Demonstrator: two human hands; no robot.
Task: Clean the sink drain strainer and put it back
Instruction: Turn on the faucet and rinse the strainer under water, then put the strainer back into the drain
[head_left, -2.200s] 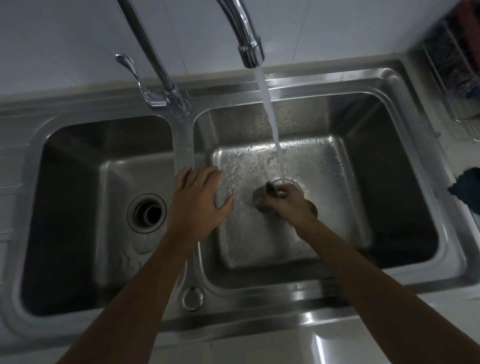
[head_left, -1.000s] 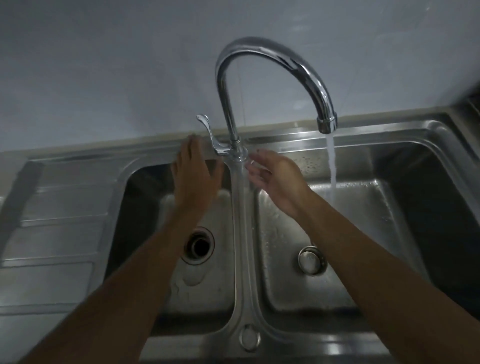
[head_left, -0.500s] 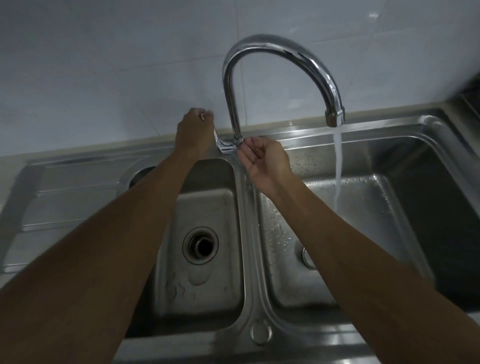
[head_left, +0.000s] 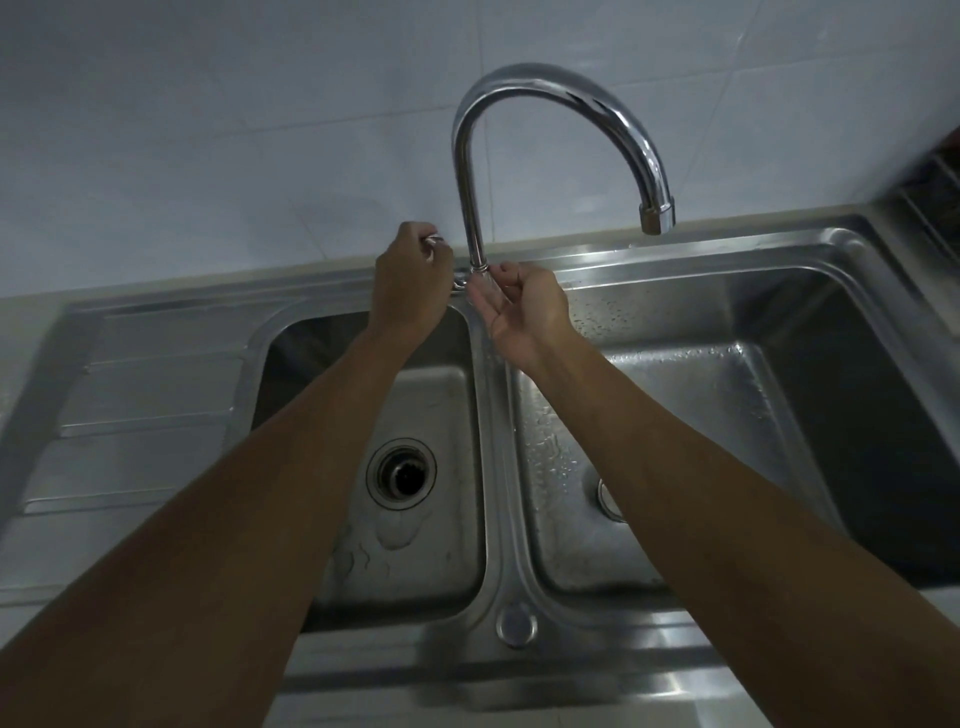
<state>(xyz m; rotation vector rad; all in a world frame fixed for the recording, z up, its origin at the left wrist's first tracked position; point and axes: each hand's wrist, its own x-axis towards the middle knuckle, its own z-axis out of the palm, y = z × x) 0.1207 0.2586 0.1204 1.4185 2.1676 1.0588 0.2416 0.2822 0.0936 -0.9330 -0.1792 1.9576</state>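
While the left hand (head_left: 410, 283) grips the tap lever (head_left: 434, 239) and the right hand (head_left: 522, 306) hangs loosely open and empty, the strainer (head_left: 608, 500) sits below the right forearm, nearer that hand.

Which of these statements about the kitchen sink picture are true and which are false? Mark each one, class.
1. Water pours from the curved chrome tap. False: no stream leaves its spout.
2. The left hand closes its grip on the small chrome tap lever. True.
3. The right hand holds the round metal drain strainer. False: that hand is empty, palm up beside the tap's base; the strainer sits in the right stainless steel basin, partly hidden by the forearm.
4. The round drain hole of the left basin is open. True.
5. Both hands are down inside the basins. False: both are up by the tap's base.
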